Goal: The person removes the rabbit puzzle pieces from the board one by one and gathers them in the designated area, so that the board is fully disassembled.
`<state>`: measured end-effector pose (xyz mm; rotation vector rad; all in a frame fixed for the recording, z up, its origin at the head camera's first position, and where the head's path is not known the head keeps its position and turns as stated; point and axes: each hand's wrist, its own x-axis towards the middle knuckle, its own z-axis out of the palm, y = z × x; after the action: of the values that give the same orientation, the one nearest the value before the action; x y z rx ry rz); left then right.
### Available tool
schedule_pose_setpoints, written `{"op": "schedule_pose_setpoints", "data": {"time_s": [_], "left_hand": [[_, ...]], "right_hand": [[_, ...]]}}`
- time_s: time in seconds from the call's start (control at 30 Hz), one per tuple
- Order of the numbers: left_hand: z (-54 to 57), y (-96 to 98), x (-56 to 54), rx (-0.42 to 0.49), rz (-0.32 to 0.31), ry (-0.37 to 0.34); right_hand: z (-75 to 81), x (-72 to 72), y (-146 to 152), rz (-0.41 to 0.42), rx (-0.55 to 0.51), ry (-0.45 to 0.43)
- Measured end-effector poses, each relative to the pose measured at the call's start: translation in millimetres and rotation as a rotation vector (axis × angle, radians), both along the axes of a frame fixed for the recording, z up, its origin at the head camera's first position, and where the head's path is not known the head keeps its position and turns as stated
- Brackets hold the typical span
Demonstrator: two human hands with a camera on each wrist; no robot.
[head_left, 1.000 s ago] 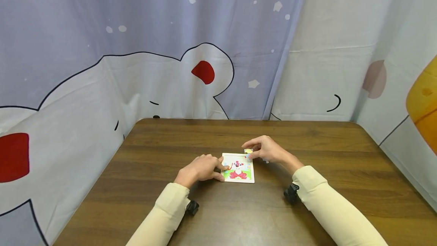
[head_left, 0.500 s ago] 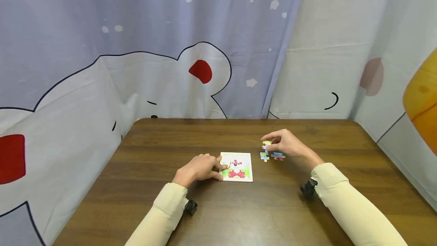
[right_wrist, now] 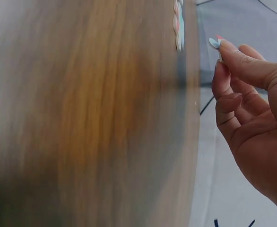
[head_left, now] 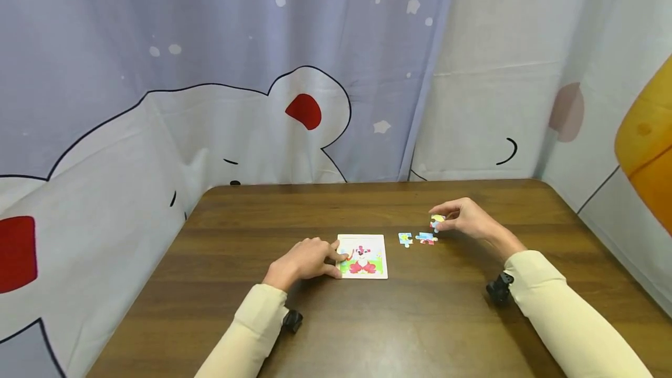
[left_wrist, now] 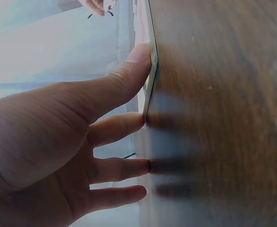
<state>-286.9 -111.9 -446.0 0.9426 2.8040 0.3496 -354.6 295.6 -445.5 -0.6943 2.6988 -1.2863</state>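
Observation:
A square picture puzzle board [head_left: 361, 236], showing a pink and white cartoon animal, lies flat on the table. My left hand [head_left: 305, 261] rests at its left side, an index finger reaching over the picture. In the left wrist view the thumb presses the edge of the board [left_wrist: 151, 90], and the fingers stretch out straight. Right of the board, my right hand [head_left: 469, 220] pinches a yellow and blue puzzle piece [head_left: 437, 222] between thumb and fingers. Nearby lie two loose pieces, a blue and yellow puzzle piece [head_left: 405, 240] and a blue and red puzzle piece [head_left: 427, 238].
The brown wooden table [head_left: 341, 331] reaches back to a printed curtain [head_left: 252, 133], which hangs behind it and along both sides. A black wrist camera sits on each sleeve.
My right hand has moved right, away from the board, carrying the pinched puzzle piece past the two loose ones, which have come into view. The left hand stays on the board.

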Motion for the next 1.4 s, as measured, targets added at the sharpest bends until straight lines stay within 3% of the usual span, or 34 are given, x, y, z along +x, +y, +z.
{"op": "schedule_pose_setpoints", "data": {"time_s": [0.3, 0.5, 0.67, 1.1, 1.4], "left_hand": [[1.8, 0.1, 0.3, 0.005, 0.000, -0.007], [1.7, 1.2, 0.9, 0.000, 0.004, -0.013], [1.0, 1.1, 1.2, -0.003, 0.016, -0.016], [0.0, 1.0, 0.5, 0.006, 0.015, -0.011], [0.4, -0.2, 1.2, 0.009, 0.007, 0.000]], "right_hand": [[-0.4, 6.4, 22, 0.015, 0.060, -0.055], [-3.7, 6.6, 28, 0.107, 0.096, -0.118], [-6.3, 5.5, 27, 0.159, 0.123, -0.080], [-0.6, 9.3, 18, 0.164, 0.259, 0.011], [-4.3, 11.3, 17, 0.176, 0.281, 0.047]]}}
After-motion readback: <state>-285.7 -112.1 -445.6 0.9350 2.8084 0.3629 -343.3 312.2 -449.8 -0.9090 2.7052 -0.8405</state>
